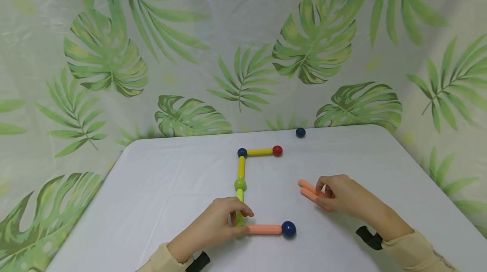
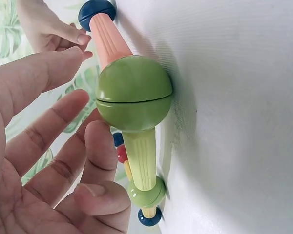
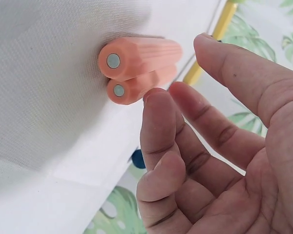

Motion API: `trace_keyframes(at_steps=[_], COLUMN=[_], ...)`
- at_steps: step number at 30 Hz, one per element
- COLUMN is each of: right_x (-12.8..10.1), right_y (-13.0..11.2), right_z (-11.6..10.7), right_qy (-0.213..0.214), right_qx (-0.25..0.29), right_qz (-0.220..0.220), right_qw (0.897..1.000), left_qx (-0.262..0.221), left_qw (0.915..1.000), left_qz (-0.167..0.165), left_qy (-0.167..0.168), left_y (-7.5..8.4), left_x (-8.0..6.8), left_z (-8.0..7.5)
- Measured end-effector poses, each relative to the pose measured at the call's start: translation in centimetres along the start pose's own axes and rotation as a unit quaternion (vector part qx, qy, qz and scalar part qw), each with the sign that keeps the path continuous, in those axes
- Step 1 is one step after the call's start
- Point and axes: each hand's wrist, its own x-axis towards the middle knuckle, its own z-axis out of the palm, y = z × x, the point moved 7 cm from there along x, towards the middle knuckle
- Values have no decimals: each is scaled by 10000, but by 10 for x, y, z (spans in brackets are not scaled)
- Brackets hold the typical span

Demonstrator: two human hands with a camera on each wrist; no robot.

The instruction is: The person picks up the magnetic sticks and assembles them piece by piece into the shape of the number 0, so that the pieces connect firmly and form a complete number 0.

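Head view shows the right hand at the loose pink rods, which lie side by side on the white table. Thumb and fingers are bent and parted, partly hiding the rods' near ends from above. Right wrist view shows neither rod pinched; whether a fingertip touches one, I cannot tell. Both rods run parallel, slanting from far left to near right, with pale end discs facing the wrist camera.

The left hand curves loosely beside the green corner ball, thumb and fingers apart and gripping nothing; contact is unclear. From that ball the joined pink rod points right, its long axis sideways, to a blue end ball. The lime rod points away from the person to a green middle ball. A yellow rod continues that line to a blue far ball, where a second yellow rod turns right to a red ball. A loose blue ball sits by the table's far edge.
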Motion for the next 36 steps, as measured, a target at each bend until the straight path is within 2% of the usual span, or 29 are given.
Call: trace_keyframes(at_steps=[4, 11, 18, 23, 30, 36], right_x=[2, 5, 8, 9, 11, 12], right_y=[2, 4, 3, 3, 2, -1], right_z=[2, 6, 6, 7, 8, 11], right_qy=[-26, -162, -142, -127, -110, -186], right_qx=[-7, 26, -152, -89, -173, -254], right_qz=[6, 175, 101, 36, 71, 68], right_qw=[10000, 9997, 9997, 9999, 9998, 9995], left_qx=[117, 236, 336, 361, 457, 458], left_qw=[9999, 9996, 9993, 9992, 9984, 9984], left_qz=[-62, 79, 52, 18, 150, 122], left_qy=[-53, -130, -150, -164, -290, -304], left_y=[-1, 3, 4, 3, 1, -2], left_x=[4, 8, 9, 11, 12, 13], left_z=[2, 7, 9, 11, 17, 20])
